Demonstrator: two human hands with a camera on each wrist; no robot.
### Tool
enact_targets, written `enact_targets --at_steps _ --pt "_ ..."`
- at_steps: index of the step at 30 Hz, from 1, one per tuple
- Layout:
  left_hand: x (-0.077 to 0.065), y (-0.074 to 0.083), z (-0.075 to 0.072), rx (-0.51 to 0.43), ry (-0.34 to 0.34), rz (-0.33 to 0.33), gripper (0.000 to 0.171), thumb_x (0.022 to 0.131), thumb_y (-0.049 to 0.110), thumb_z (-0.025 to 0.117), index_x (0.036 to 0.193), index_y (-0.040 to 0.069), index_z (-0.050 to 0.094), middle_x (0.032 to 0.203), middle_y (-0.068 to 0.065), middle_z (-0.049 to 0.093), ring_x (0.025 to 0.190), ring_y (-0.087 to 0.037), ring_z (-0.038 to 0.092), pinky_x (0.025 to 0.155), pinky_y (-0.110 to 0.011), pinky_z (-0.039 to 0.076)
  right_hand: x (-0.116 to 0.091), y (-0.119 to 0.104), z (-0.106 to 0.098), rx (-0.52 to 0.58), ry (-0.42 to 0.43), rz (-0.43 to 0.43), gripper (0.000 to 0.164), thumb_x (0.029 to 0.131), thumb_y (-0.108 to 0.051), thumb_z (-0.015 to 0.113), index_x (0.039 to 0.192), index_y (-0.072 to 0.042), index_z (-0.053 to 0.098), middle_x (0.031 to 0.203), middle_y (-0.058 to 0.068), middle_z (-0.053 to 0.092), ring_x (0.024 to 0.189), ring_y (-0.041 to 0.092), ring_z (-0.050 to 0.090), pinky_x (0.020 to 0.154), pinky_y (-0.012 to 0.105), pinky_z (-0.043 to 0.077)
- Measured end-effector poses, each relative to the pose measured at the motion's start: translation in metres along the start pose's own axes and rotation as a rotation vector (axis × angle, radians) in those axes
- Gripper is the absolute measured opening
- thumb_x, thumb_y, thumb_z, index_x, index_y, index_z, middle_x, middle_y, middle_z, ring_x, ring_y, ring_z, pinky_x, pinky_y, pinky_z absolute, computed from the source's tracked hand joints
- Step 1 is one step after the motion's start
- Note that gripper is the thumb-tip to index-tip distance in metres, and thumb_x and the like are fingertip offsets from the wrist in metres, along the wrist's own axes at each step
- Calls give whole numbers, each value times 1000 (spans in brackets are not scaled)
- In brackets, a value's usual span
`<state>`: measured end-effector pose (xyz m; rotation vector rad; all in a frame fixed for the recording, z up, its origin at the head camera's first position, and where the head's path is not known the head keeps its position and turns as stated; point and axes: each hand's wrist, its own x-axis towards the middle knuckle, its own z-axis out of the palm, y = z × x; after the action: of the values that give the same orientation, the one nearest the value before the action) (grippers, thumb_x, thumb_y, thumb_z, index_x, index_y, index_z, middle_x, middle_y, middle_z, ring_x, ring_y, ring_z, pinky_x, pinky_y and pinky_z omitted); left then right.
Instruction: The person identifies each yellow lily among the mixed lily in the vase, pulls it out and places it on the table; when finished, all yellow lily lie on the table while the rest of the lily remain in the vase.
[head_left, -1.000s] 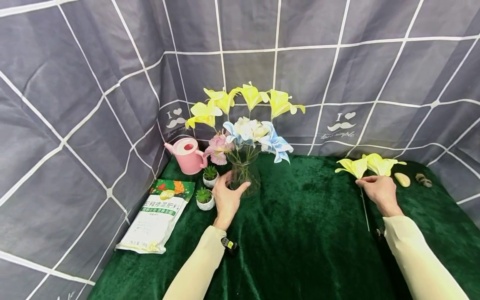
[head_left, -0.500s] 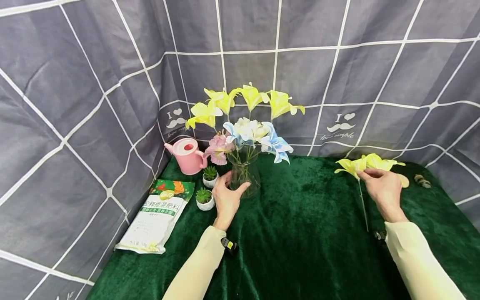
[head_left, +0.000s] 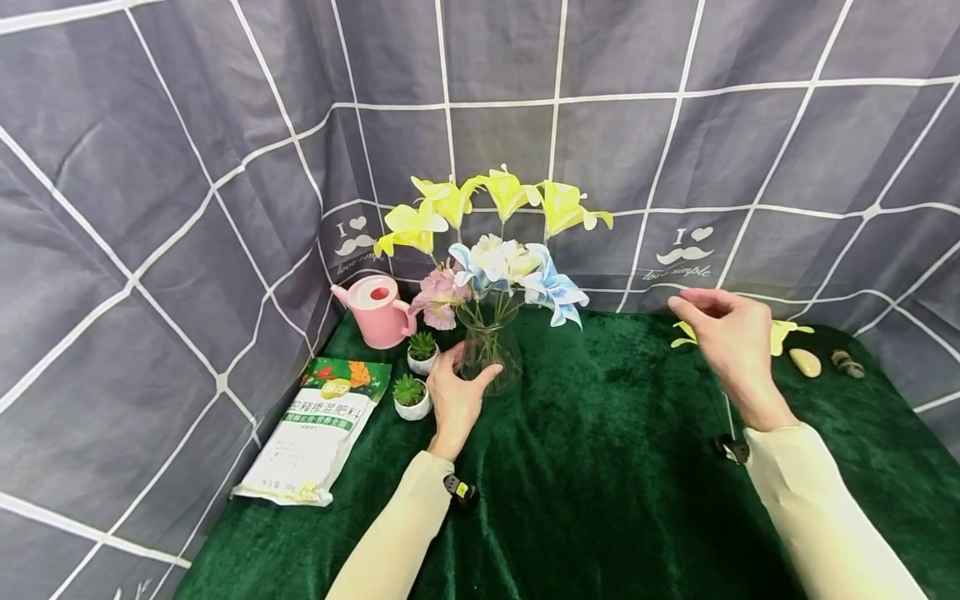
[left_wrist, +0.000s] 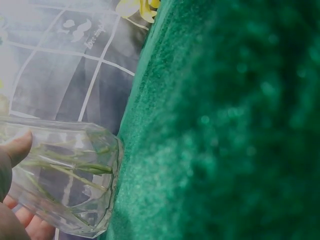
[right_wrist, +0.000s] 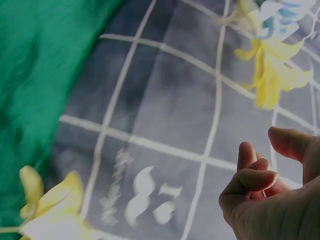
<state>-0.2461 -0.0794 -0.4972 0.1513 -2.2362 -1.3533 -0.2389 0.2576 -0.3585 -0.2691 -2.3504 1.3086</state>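
Right hand (head_left: 729, 350) has lifted from the laid flowers and shifted toward the upper left since half a second ago; left hand (head_left: 456, 400) unchanged at the vase. Right grip: fingers bent, thumb well apart from them, nothing held; wrist angled up from lower right. Left grip: thumb and fingers curled round the lower side of a clear, faceted, flared vase (head_left: 504, 367), upright at frame centre, green stems inside.

Above its rim: pink ruffled bloom (head_left: 440, 297), white blooms (head_left: 495, 257), blue-and-white lilies (head_left: 557, 287), four tall yellow lilies, the rightmost (head_left: 562, 208) leaning outward. Two yellow lilies (head_left: 783, 335) lie right of centre, partly hidden by the right hand.

Close left of the left hand: two small succulents in white faceted pots (head_left: 412, 408). Beyond, upper left, smooth pink watering can (head_left: 378, 321); lower left, glossy white-and-green printed bag (head_left: 311, 442). Far right: smooth cream stone (head_left: 805, 362).

Broad stretch of crushed green velvet (head_left: 600, 467) between the hands; its back edge meets grey, white-gridded curtain (head_left: 637, 150).
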Motion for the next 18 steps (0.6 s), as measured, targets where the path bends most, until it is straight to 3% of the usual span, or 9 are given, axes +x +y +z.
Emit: enact_targets --at_steps 9,18 --pt "1 0 0 -5 0 5 63 73 40 90 127 17 68 122 -7 69 111 -27 67 96 -44 56 6 -43 35 97 -112 -133 40 88 -43 76 111 -10 78 70 -39 61 75 -8 59 63 13 45" --pt "0 0 1 -12 12 7 64 72 40 90 128 18 67 122 -7 68 108 -28 68 94 -47 56 28 -67 81 171 -221 -152 34 89 -39 76 109 -12 79 77 -27 68 80 1 61 68 18 47"
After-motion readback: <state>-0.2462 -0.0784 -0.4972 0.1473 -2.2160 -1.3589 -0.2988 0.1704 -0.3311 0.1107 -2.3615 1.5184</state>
